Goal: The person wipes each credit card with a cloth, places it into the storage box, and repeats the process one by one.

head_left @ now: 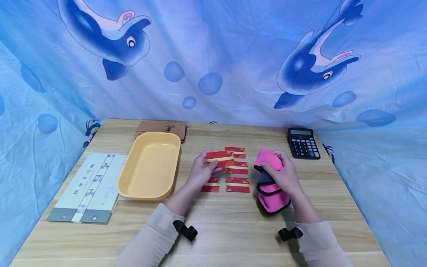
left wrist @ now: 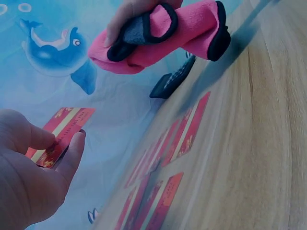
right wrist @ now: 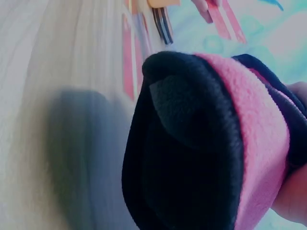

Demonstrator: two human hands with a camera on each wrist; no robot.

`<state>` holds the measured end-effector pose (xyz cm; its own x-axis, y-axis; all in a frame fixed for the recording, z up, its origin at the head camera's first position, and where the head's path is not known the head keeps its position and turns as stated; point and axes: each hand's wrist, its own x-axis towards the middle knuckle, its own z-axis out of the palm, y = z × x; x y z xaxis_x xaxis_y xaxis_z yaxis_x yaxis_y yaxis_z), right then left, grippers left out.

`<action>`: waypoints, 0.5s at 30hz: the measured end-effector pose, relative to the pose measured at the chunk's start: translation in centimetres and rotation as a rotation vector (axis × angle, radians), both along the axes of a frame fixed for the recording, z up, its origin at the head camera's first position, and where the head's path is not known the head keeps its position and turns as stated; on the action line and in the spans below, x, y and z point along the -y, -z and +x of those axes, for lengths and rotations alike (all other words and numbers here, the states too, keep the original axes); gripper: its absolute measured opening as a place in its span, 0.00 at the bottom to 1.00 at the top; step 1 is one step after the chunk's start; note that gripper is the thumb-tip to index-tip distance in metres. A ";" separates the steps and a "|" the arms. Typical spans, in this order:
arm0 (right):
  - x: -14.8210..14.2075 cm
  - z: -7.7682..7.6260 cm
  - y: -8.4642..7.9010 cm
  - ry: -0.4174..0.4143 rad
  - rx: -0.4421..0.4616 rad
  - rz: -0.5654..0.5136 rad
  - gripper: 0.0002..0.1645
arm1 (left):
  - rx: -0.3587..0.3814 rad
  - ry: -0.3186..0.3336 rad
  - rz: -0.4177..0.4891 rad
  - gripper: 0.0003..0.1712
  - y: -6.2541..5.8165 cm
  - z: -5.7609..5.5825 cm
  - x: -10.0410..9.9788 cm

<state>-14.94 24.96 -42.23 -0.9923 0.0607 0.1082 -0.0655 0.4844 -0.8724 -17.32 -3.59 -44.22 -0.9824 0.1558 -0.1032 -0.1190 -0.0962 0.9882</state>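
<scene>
Between thumb and fingers, my left hand (head_left: 201, 172) pinches a red card (head_left: 221, 156) with a gold stripe, raised above the table. Several similar red cards (head_left: 237, 184) lie flat in rows beneath and beside it. To the right, my right hand (head_left: 284, 172) grips a bunched pink cloth (head_left: 274, 203) with black edging and a dark grey side. In the left wrist view the cloth (left wrist: 196, 28) hangs folded above the wood, its lower end loose. The right wrist view shows its black-edged fold (right wrist: 192, 129) close up, hiding most of the right hand.
Left of the cards stands a yellow tray (head_left: 150, 167). A white and grey folder (head_left: 88, 189) lies partly beside it at the table's left. Behind the tray is a brown notebook (head_left: 160, 127). A black calculator (head_left: 303, 144) sits at the back right, before a blue dolphin curtain (head_left: 233, 55).
</scene>
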 end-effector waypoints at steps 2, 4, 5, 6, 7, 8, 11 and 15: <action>0.3 0.2 -0.3 0.007 -0.054 0.025 0.29 | -0.007 0.016 0.017 0.18 -0.2 0.1 0.0; 0.6 0.3 -0.6 0.004 -0.114 0.051 0.28 | -0.017 0.037 0.043 0.20 -0.3 0.1 -0.1; 0.8 0.4 -0.7 0.000 -0.143 0.058 0.27 | -0.025 0.048 0.054 0.20 -0.3 0.1 -0.1; 0.9 0.5 -0.8 -0.003 -0.170 0.066 0.27 | -0.030 0.057 0.068 0.20 -0.3 0.1 -0.2; 1.2 0.7 -1.3 -0.005 -0.185 0.070 0.26 | -0.034 0.066 0.079 0.21 -0.3 0.1 -0.2; 1.6 1.0 -1.9 -0.008 -0.209 0.081 0.26 | -0.038 0.079 0.093 0.21 -0.4 0.1 -0.2; 2.1 1.1 -2.0 -0.004 -0.278 0.108 0.26 | -0.046 0.095 0.099 0.20 -0.6 0.2 -0.3; 2.1 0.8 -1.3 -0.005 -0.361 0.128 0.26 | -0.052 0.107 0.109 0.21 -1.0 0.3 -0.4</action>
<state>-14.10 22.85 -40.90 -0.8891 0.0194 0.4572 -0.3601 0.5868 -0.7253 -17.00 -3.15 -43.25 -0.9632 0.2672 -0.0297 -0.0836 -0.1925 0.9777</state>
